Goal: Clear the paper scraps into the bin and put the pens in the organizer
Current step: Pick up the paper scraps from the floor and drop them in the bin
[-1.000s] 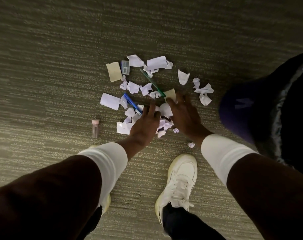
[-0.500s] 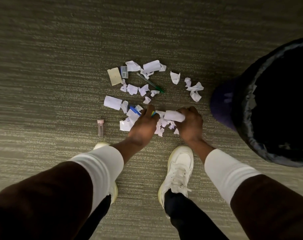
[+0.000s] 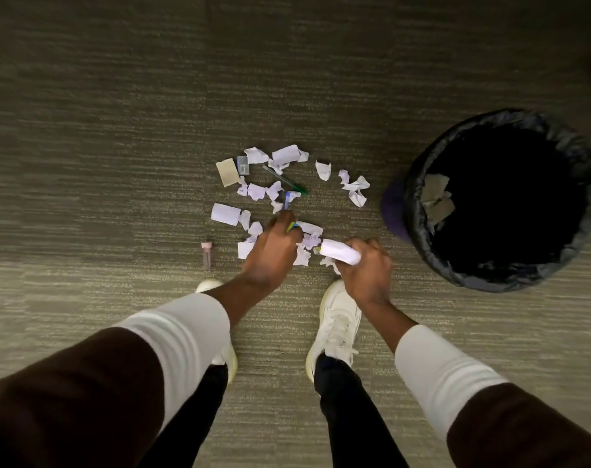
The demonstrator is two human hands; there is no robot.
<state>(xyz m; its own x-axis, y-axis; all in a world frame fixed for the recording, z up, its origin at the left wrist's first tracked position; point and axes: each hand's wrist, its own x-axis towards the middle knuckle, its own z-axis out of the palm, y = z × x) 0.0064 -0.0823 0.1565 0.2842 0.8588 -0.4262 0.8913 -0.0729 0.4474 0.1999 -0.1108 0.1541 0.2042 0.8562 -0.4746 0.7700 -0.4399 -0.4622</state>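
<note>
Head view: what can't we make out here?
Organizer: outside the frame.
Bin: bottom lost in shadow.
Blue pen: middle hidden by the left hand gripping it.
Right hand grips a rolled paper; anything beneath is hidden.
Vial: too small to tell contents.

Office-like room: striped carpet (image 3: 118,130), lined wastebasket (image 3: 419,211).

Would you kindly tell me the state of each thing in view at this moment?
left hand, gripping the blue pen
blue pen, held at one end, free end pointing away from the person
right hand, gripping the rolled paper
rolled paper, held
green pen, lying on the carpet, untouched
loose scraps, scattered on the carpet
bin, upright, open, lined, a few scraps inside
capped tube, lying apart, left of the pile
</note>
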